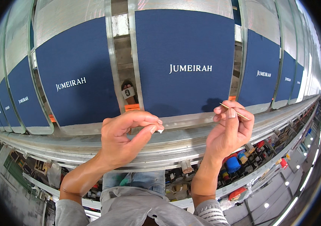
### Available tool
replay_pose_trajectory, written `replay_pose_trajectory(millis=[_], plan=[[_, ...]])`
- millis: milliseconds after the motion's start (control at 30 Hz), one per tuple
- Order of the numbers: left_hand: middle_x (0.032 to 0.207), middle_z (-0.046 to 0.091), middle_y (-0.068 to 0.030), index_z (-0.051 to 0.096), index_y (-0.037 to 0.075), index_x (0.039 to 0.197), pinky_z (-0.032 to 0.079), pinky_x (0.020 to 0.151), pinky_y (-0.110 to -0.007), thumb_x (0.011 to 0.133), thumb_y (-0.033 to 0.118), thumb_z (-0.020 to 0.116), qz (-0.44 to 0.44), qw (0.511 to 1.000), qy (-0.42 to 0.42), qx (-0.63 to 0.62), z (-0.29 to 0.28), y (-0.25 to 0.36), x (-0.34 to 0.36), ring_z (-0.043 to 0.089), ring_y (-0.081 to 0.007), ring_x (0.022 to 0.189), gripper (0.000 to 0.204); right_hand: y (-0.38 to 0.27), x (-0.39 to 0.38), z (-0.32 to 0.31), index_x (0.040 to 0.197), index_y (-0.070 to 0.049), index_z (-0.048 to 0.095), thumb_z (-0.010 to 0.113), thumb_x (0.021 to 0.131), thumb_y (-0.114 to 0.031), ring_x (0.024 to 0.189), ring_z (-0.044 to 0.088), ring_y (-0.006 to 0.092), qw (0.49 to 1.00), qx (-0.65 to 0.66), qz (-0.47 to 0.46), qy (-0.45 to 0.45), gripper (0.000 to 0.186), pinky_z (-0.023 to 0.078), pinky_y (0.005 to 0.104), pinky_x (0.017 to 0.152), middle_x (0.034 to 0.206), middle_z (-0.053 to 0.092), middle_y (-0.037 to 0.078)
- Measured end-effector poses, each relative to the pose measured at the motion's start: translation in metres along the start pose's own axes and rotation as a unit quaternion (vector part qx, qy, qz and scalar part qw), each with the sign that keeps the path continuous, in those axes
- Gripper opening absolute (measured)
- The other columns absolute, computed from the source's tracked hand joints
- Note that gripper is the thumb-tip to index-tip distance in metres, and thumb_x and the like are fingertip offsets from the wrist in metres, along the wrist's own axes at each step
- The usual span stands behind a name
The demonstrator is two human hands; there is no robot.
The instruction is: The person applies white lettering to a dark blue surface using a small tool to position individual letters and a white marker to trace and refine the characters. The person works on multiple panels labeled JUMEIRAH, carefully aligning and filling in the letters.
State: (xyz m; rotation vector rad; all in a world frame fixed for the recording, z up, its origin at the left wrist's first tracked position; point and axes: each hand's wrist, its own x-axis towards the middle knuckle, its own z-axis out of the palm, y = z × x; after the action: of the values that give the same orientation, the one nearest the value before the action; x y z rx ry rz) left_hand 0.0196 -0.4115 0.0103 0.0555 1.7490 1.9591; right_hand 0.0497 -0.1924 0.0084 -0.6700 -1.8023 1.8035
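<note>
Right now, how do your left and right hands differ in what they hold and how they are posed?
The left hand pinches a tiny white scrap between thumb and fingertips, pointing right. The right hand holds a thin yellowish stick across its curled fingers, and is raised upright. Both hover before the navy fabric panels.

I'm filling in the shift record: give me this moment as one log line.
left hand: pinching small white scrap | right hand: holding thin tan stick | ahead: navy blue woven panels on metal rail
</note>
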Motion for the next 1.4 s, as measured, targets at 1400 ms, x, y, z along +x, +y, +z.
replay_pose_trajectory(millis=[1400], plan=[[0.09, 0.071, -0.0128, 0.061, -0.004, 0.104, 0.051, 0.081, -0.027, 0.089, 0.0, 0.062, -0.072, 0.953, 0.281, -0.092, 0.186, 0.09, -0.08, 0.067, -0.015, 0.083, 0.016, -0.077, 0.04, -0.342, 0.098, 0.001, 0.063, 0.059, 0.092, -0.004, 0.067, 0.062, 0.0113, 0.962, -0.23, 0.149, -0.006, 0.008, 0.052, 0.0243, 0.06, 0.083, 0.067, 0.008]])
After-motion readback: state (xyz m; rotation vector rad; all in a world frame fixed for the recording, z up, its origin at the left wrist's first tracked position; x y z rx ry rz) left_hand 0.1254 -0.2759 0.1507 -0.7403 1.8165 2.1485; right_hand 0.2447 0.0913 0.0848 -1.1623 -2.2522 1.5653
